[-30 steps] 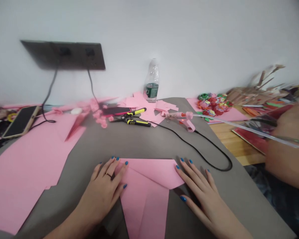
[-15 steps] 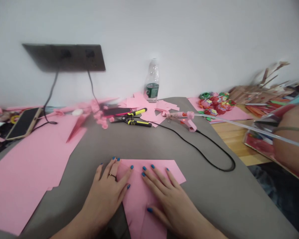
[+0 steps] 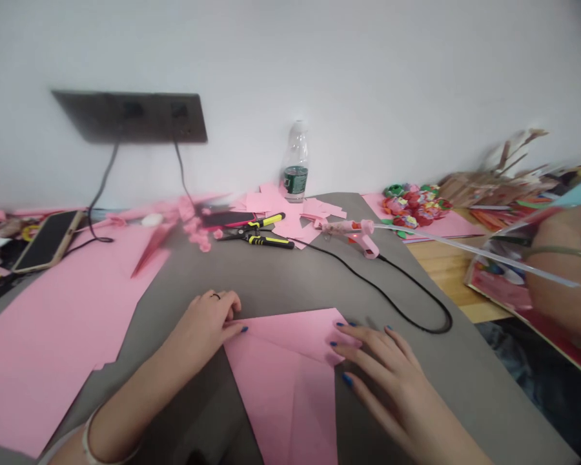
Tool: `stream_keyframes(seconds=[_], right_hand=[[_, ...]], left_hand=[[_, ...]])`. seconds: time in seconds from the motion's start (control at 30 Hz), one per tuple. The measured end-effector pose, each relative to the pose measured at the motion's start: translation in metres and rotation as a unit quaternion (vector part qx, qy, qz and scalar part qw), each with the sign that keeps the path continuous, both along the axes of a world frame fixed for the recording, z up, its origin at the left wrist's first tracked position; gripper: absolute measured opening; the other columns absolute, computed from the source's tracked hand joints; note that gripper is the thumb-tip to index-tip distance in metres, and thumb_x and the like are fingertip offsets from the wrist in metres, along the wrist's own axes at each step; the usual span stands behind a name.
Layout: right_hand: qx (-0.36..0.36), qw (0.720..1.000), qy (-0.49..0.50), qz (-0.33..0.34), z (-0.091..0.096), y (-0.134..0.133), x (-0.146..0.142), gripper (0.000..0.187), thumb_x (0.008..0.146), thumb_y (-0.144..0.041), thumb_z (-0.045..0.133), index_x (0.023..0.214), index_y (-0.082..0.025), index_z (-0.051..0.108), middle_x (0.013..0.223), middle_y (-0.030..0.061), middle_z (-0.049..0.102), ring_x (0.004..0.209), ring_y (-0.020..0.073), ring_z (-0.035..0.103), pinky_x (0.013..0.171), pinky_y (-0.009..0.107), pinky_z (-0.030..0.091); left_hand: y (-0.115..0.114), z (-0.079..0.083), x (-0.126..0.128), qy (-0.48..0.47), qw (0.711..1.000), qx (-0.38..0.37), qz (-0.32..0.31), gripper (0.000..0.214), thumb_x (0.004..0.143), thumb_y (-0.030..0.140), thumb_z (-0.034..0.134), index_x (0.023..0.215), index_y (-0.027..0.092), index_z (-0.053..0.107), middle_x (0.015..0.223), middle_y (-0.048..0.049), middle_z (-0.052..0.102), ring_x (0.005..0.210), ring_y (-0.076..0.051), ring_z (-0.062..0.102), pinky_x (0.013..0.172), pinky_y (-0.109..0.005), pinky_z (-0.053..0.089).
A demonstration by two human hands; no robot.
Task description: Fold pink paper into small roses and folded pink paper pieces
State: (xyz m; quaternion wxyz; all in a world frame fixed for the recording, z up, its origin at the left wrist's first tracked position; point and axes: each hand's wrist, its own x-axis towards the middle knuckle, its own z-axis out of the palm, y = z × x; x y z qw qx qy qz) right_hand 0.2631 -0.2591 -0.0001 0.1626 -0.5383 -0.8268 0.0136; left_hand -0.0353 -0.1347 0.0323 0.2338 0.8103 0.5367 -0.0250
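Work in hand is the paper (image 3: 271,381), lying at the lower centre of the frame on the counter (image 3: 193,265), and judged to be partly folded. Done, as far as visible: one flap is laid across the top, its lower edge slanting down to the right, and a second lap shows along the lower right side. The flap's right end juts past the side of the lower part. The hands are apart, one at each upper corner of the paper. The left hand (image 3: 208,316) has its thumb on the upper left corner with the fingers curled beside it; whether they pinch the corner cannot be told. The right hand (image 3: 387,361) is spread, its fingertips over the right end of the flap. Left to do: no tape or glue is seen on the folds, so securing them, if required, appears outstanding. The lower end runs out of frame and could not be inspected. The glue gun (image 3: 365,242) and the pliers (image 3: 271,242) lie unheld beyond the paper, near the cut pieces (image 3: 290,226) at centre. A larger sheet (image 3: 68,323) at left is out of both hands' reach of contact and mostly flat.
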Motion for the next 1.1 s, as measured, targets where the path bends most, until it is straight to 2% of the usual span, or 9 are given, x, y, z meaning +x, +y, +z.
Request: stream_keyframes(seconds=[0.13, 0.23, 0.33, 0.5, 0.7, 0.83, 0.93, 1.03, 1.1], right_hand=[[0.043, 0.995, 0.091, -0.003, 0.016, 0.017, -0.020, 0.033, 0.098, -0.019, 0.048, 0.128, -0.028, 0.057, 0.126, 0.0104, 0.067, 0.118, 0.0251, 0.064, 0.101, 0.047, 0.045], [0.047, 0.988, 0.142, 0.024, 0.028, 0.025, -0.035, 0.033, 0.096, -0.013, 0.047, 0.126, -0.025, 0.056, 0.126, 0.0126, 0.066, 0.119, 0.0238, 0.063, 0.095, 0.040, 0.051], [0.015, 0.982, 0.166, 0.084, 0.032, 0.029, -0.052, 0.031, 0.094, -0.011, 0.049, 0.121, -0.024, 0.059, 0.123, 0.0117, 0.068, 0.114, 0.0222, 0.064, 0.091, 0.034, 0.054], [-0.069, 0.966, 0.161, 0.191, 0.021, 0.026, -0.079, 0.030, 0.091, -0.008, 0.050, 0.115, -0.023, 0.062, 0.120, 0.0076, 0.070, 0.112, 0.0191, 0.063, 0.096, 0.034, 0.051], [-0.100, 0.957, 0.133, 0.237, 0.001, 0.018, -0.097, 0.026, 0.093, -0.017, 0.057, 0.118, -0.024, 0.062, 0.124, 0.0066, 0.068, 0.117, 0.0209, 0.059, 0.101, 0.035, 0.048], [-0.104, 0.965, 0.092, 0.224, -0.004, 0.016, -0.099, 0.047, 0.087, -0.022, 0.063, 0.134, -0.022, 0.055, 0.143, 0.0124, 0.057, 0.133, 0.0290, 0.049, 0.109, 0.045, 0.044], [-0.083, 0.980, 0.057, 0.170, -0.003, 0.022, -0.095, 0.058, 0.085, -0.012, 0.057, 0.142, -0.021, 0.049, 0.150, 0.0149, 0.051, 0.139, 0.0313, 0.044, 0.111, 0.051, 0.042], [-0.031, 0.988, 0.041, 0.145, -0.004, 0.034, -0.089, 0.056, 0.083, -0.002, 0.049, 0.136, -0.018, 0.052, 0.143, 0.0145, 0.058, 0.133, 0.0300, 0.050, 0.108, 0.052, 0.044], [0.001, 0.985, 0.044, 0.166, -0.004, 0.040, -0.084, 0.048, 0.085, 0.000, 0.046, 0.128, -0.018, 0.058, 0.133, 0.0127, 0.065, 0.125, 0.0271, 0.057, 0.104, 0.048, 0.047]], left_hand=[[0.003, 0.001, -0.014, -0.086, 0.995, -0.057, -0.010, 0.013, 0.086, 0.022, 0.057, 0.073, 0.021, 0.053, 0.079, 0.0006, 0.060, 0.076, -0.019, 0.055, 0.067, -0.029, 0.038], [-0.002, -0.002, -0.024, -0.129, 0.990, -0.052, 0.036, 0.014, 0.089, 0.025, 0.049, 0.075, 0.022, 0.049, 0.072, 0.0030, 0.057, 0.067, -0.016, 0.053, 0.061, -0.027, 0.035], [-0.010, -0.012, -0.031, -0.157, 0.986, -0.021, 0.054, 0.006, 0.087, 0.025, 0.052, 0.082, 0.022, 0.054, 0.077, 0.0024, 0.059, 0.068, -0.016, 0.054, 0.062, -0.027, 0.037], [-0.021, -0.027, -0.032, -0.167, 0.986, 0.009, 0.027, 0.004, 0.085, 0.021, 0.057, 0.081, 0.022, 0.059, 0.084, -0.0001, 0.060, 0.079, -0.019, 0.056, 0.069, -0.029, 0.041], [-0.023, -0.018, -0.029, -0.163, 0.982, -0.075, 0.051, 0.011, 0.081, 0.023, 0.058, 0.072, 0.022, 0.051, 0.071, 0.0034, 0.053, 0.069, -0.017, 0.049, 0.062, -0.028, 0.034], [-0.023, -0.012, -0.031, -0.235, 0.961, -0.110, 0.097, 0.020, 0.088, 0.036, 0.051, 0.075, 0.023, 0.043, 0.069, 0.0060, 0.044, 0.066, -0.015, 0.043, 0.061, -0.026, 0.032], [-0.025, -0.009, -0.033, -0.264, 0.948, -0.135, 0.118, 0.023, 0.088, 0.040, 0.052, 0.077, 0.023, 0.041, 0.069, 0.0066, 0.040, 0.067, -0.014, 0.041, 0.062, -0.025, 0.031], [-0.028, -0.005, -0.035, -0.288, 0.931, -0.189, 0.125, 0.024, 0.087, 0.041, 0.055, 0.078, 0.023, 0.042, 0.066, 0.0079, 0.038, 0.063, -0.013, 0.038, 0.060, -0.024, 0.029], [-0.031, -0.002, -0.036, -0.305, 0.915, -0.230, 0.126, 0.023, 0.086, 0.040, 0.058, 0.080, 0.022, 0.044, 0.064, 0.0086, 0.037, 0.061, -0.012, 0.036, 0.058, -0.023, 0.028]])
